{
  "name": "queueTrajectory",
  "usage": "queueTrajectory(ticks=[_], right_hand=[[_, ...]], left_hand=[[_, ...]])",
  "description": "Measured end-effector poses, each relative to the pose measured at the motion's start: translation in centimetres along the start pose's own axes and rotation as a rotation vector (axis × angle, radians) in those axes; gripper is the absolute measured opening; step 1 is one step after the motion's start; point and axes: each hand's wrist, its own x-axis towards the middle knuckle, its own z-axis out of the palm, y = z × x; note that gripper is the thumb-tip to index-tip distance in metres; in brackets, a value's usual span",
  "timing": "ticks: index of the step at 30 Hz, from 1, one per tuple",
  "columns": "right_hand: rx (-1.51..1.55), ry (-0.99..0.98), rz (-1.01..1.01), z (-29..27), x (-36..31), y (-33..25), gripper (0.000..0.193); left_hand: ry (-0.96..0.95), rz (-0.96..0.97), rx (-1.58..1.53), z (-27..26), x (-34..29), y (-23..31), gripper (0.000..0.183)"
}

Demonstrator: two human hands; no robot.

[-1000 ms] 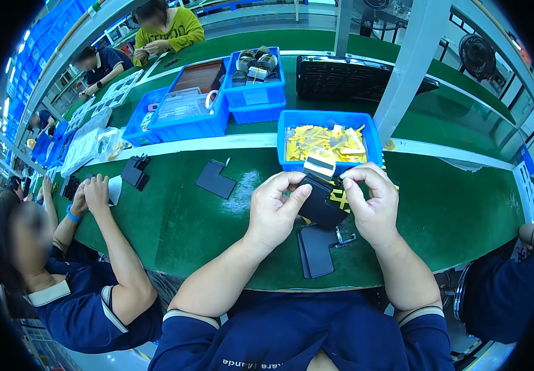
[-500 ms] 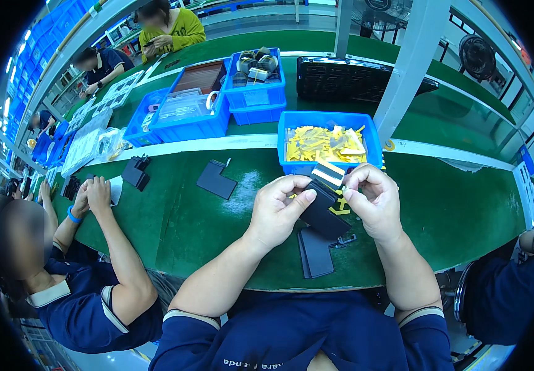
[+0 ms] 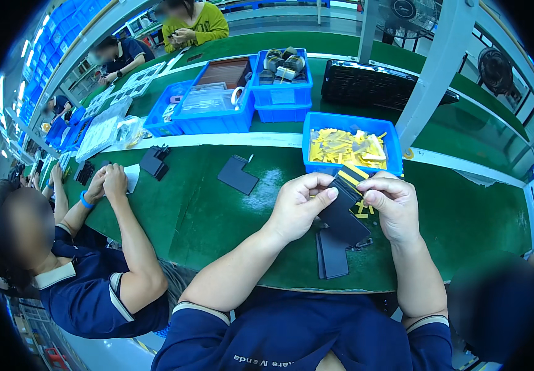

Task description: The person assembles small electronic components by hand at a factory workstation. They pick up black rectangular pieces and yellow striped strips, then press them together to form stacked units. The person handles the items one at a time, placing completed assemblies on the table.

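My left hand [image 3: 304, 207] is closed on a flat black L-shaped part [image 3: 346, 221], thumb on top, holding it tilted above the table. At the far end of that part is a yellow-and-dark strip [image 3: 355, 175]. My right hand [image 3: 395, 207] pinches at the strip's right end with thumb and forefinger; exactly what lies between the fingertips is partly hidden. Beneath the held part, more black L-shaped parts [image 3: 332, 260] lie stacked on the green table. Small yellow strips [image 3: 362, 210] lie on the table between my hands.
A blue bin [image 3: 308, 145] of yellow strips stands just beyond my hands. Another black part [image 3: 238, 174] lies left of them. More blue bins [image 3: 217, 123] stand farther back. A white post [image 3: 431, 80] rises at the right. At the left a co-worker [image 3: 100, 278] handles something small.
The view has shifted, so the scene sits farther right. My right fingertips have come closer against the strip at the end of the black part, which my left hand still holds.
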Motion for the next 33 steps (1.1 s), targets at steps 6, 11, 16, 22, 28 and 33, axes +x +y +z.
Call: queueTrajectory(ticks=[6, 11, 16, 22, 28, 33], right_hand=[[0.001, 0.066, -0.042, 0.2, 0.0, 0.4, 0.024], [0.205, 0.202, 0.126, 0.4, 0.6, 0.3, 0.032], [0.251, -0.002, 0.338, 0.6, 0.2, 0.8, 0.023], [0.109, 0.168, 0.201, -0.1, 0.8, 1.4, 0.019], [-0.022, 0.003, 0.12, 0.2, 0.2, -0.1, 0.029], [0.168, -0.176, 0.225, -0.5, 0.2, 0.5, 0.009]], left_hand=[[0.059, 0.028, 0.055, 0.1, 0.0, -0.2, 0.016], [0.145, 0.117, 0.069, -0.4, -0.1, -1.1, 0.016], [-0.017, 0.088, 0.087, 0.2, -0.2, 0.1, 0.016], [-0.053, 0.176, 0.147, -0.1, 0.2, 0.2, 0.018], [-0.109, 0.035, -0.07, -0.5, -0.1, 0.7, 0.02], [-0.14, 0.048, 0.079, -0.6, 0.0, 0.6, 0.018]])
